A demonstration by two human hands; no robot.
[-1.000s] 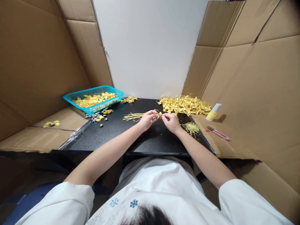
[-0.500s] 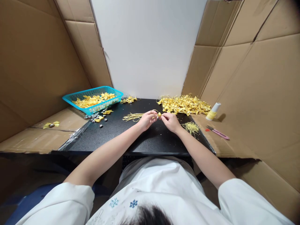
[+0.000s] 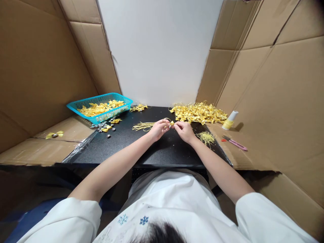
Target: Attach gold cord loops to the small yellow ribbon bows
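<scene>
Yellow ribbon piece (image 3: 172, 123) sits just above the black table (image 3: 152, 152) - we pinch it from both sides, left hand (image 3: 159, 129) and right hand (image 3: 185, 131), fingertips closed on it. Compared with half a second earlier, nothing has shifted. The teal basket (image 3: 111, 114) holds yellow ribbons (image 3: 97, 109).

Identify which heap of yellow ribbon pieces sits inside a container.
The heap in the teal basket at far left; the bigger pile at back right lies loose on the black table.
</scene>
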